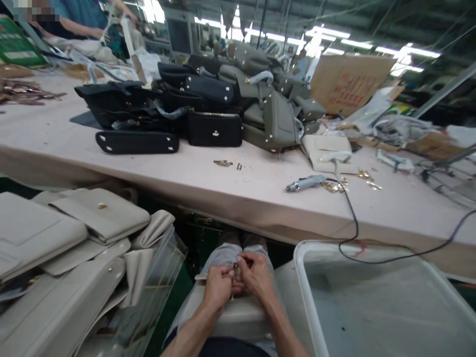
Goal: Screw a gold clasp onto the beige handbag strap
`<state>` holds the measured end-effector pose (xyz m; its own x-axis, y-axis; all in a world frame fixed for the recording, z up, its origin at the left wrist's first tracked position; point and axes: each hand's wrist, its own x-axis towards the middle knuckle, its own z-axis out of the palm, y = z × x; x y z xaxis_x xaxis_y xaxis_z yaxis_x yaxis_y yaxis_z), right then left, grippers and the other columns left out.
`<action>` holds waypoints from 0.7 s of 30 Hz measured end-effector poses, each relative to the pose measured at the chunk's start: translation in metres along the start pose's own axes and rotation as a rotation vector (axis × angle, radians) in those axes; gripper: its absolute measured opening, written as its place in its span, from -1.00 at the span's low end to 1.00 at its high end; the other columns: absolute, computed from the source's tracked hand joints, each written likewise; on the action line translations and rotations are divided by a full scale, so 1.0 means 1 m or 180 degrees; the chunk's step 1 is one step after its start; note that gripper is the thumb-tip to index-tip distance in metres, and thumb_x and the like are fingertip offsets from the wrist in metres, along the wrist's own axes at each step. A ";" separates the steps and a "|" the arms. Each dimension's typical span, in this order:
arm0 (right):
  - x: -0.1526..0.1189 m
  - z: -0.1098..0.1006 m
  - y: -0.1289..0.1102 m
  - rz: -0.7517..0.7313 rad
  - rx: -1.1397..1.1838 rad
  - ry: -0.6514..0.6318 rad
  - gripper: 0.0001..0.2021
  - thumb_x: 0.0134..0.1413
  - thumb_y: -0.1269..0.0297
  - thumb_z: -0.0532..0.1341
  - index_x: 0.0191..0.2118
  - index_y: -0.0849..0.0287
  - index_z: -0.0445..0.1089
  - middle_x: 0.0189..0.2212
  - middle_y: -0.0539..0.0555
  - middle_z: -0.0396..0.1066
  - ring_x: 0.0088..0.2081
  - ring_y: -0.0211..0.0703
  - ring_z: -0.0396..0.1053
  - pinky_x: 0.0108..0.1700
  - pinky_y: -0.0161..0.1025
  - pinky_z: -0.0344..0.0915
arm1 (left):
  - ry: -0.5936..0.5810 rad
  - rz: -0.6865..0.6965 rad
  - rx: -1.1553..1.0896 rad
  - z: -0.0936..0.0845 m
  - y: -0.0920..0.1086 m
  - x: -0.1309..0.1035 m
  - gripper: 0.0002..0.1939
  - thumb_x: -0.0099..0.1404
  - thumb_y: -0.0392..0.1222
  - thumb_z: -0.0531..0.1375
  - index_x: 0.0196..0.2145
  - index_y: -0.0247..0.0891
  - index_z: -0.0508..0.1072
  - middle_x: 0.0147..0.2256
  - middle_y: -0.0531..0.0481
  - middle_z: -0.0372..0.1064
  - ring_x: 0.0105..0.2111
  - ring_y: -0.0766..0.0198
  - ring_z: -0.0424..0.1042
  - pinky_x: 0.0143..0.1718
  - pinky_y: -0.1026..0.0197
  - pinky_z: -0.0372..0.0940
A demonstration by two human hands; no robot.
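On my lap lies a light beige bag [238, 317], partly under my forearms. Above it my left hand [219, 285] and my right hand [256, 273] meet, with fingers pinched together around a small metal piece [235, 269]. Its details are too small to tell, and the fingers cover part of it. A silver electric tool [307, 183] with a dark cord rests on the table, beyond my hands to the right. Small metal pieces [223, 163] lie near the middle of the table, and gold-coloured ones [334, 187] lie beside the tool.
Black bags [214, 130] and olive-grey bags [277, 121] are piled on the pink-covered table [186, 171]. Several beige bags [111, 210] fill a clear bin at left. A white tub [303, 267] stands at right, below the hanging cord. A person's arm [80, 29] shows at upper left.
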<state>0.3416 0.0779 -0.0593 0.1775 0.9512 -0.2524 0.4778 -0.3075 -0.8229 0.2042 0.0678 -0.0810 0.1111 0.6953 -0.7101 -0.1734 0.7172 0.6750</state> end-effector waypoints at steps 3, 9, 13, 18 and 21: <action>0.012 -0.041 -0.008 -0.0004 0.0147 0.0717 -0.56 0.25 -0.10 0.24 -0.05 0.16 0.64 -0.25 0.12 0.62 -0.33 -0.10 0.53 -0.20 -0.18 0.45 | 0.0083 -0.0121 -0.0041 0.000 -0.001 0.000 -0.84 0.20 -0.26 0.38 -0.46 -0.42 0.55 -0.47 -0.23 0.58 -0.54 0.05 0.64 -0.52 0.22 0.51; 0.070 -0.163 -0.054 -0.0042 -0.0322 0.2360 -0.46 0.19 -0.17 0.27 0.03 0.20 0.58 -0.35 0.17 0.57 -0.33 0.03 0.53 -0.14 -0.06 0.46 | -0.0028 0.0020 0.0061 -0.004 -0.009 0.005 -0.74 0.29 -0.19 0.34 -0.49 -0.41 0.55 -0.49 -0.26 0.59 -0.52 0.08 0.65 -0.50 0.26 0.50; 0.141 -0.207 -0.075 0.0164 -0.1416 0.2774 -0.41 0.19 -0.18 0.26 0.00 0.32 0.53 -0.24 0.41 0.57 -0.03 0.38 0.54 0.19 0.29 0.36 | 0.0020 0.0019 0.0095 -0.004 -0.014 0.009 -0.72 0.28 -0.15 0.36 -0.50 -0.40 0.53 -0.50 -0.25 0.59 -0.54 0.09 0.63 -0.53 0.26 0.47; 0.205 -0.209 -0.074 0.0647 -0.1043 0.2993 -0.34 -0.24 0.03 0.55 -0.06 0.31 0.36 -0.08 0.67 0.45 0.06 0.61 0.46 0.13 0.40 0.38 | 0.0042 0.0073 0.0079 -0.005 -0.019 0.013 -0.76 0.29 -0.18 0.31 -0.45 -0.41 0.54 -0.48 -0.26 0.60 -0.53 0.08 0.64 -0.55 0.28 0.46; 0.215 -0.210 -0.066 0.0960 -0.0257 0.3259 -0.36 -0.47 0.18 0.61 -0.21 0.14 0.31 -0.22 0.41 0.47 -0.03 0.41 0.48 0.01 0.22 0.48 | 0.0084 0.0065 0.0102 -0.004 -0.021 0.015 -0.76 0.26 -0.16 0.34 -0.45 -0.41 0.54 -0.49 -0.25 0.59 -0.54 0.06 0.64 -0.60 0.29 0.41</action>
<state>0.5290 0.2974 0.0480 0.9173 0.3732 0.1385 0.3426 -0.5628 -0.7522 0.2059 0.0630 -0.1068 0.0818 0.7085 -0.7010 -0.1438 0.7044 0.6951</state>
